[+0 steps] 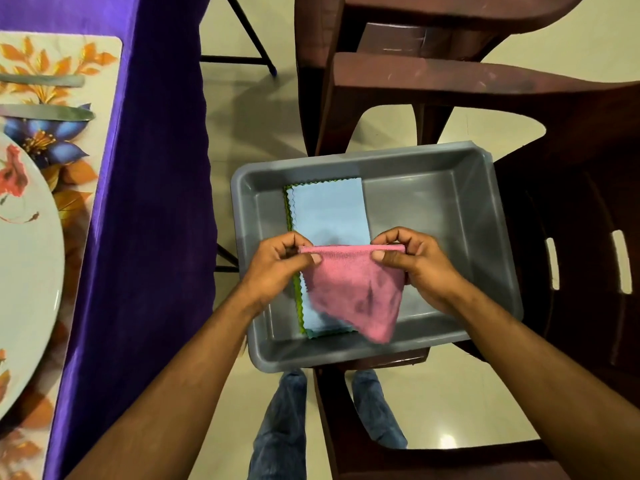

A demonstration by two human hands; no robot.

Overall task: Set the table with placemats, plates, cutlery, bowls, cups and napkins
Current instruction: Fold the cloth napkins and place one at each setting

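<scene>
Two hands, left hand [277,263] and right hand [415,263], pinch pink napkin [356,292] above grey tub [485,237]; blue napkin [329,209] inside.

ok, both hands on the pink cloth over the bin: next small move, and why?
Probably lift the pink napkin clear of the grey bin and carry it left toward the floral placemat. Left hand and right hand pinch its top edge, it hangs above the blue napkin, and that setting shows a plate and cutlery but no napkin in view.
</scene>
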